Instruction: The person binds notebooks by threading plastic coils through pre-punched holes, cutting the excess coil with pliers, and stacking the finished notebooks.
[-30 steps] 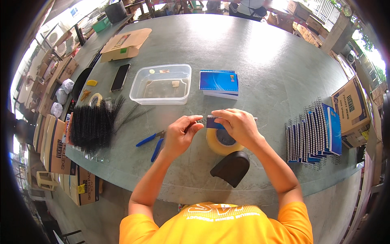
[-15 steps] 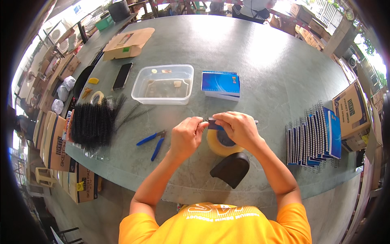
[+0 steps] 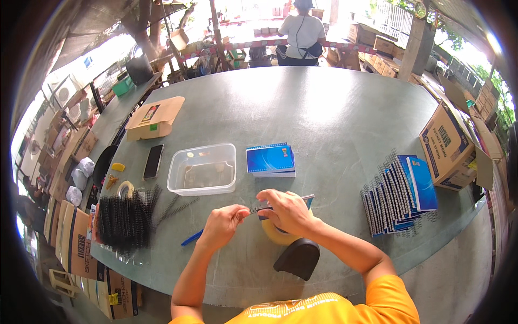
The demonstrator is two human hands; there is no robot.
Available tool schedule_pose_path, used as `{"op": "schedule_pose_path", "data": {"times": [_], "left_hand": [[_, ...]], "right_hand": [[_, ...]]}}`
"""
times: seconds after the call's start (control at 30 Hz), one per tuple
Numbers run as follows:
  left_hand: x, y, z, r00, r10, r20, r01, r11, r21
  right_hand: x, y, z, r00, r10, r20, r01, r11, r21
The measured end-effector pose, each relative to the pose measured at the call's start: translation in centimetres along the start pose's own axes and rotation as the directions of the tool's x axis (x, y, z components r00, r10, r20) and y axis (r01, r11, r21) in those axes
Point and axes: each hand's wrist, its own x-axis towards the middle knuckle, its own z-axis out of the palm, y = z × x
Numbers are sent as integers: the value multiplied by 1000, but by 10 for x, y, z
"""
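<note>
Holds in the right hand (image 3: 291, 212) a small blue notepad (image 3: 309, 201), mostly covered, above a grey-green table (image 3: 345, 129). Pinches with the left hand (image 3: 225, 222), just beside, the end of a dark wire coil (image 3: 252, 209). Has under the right hand a yellowish roll of tape (image 3: 275, 233), partly hidden, and near it a black curved block (image 3: 298, 260). Shows left of the left hand one blue handle (image 3: 192, 237). Has farther forward a clear plastic box (image 3: 202, 190) and, apart from it, a stack of blue notepads (image 3: 270, 160). Has at left a heap of black coils (image 3: 124, 221) and a phone (image 3: 154, 162); at right, a row of coil-bound notepads (image 3: 391, 200) near a carton (image 3: 448, 148).
</note>
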Motion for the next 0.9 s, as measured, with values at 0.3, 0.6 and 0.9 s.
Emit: {"op": "schedule_pose_path", "data": {"times": [0.3, 0.6, 0.9], "left_hand": [[0, -5, 12, 971, 220, -92, -193, 951, 244], [-65, 22, 122, 952, 301, 50, -303, 952, 31], [-28, 38, 29, 892, 376, -252, -248, 872, 423]], "right_hand": [[0, -1, -5, 997, -46, 60, 37, 990, 139], [-4, 9, -25, 981, 128, 144, -121, 991, -56], [-47, 59, -29, 937, 320, 143, -309, 564, 765]]}}
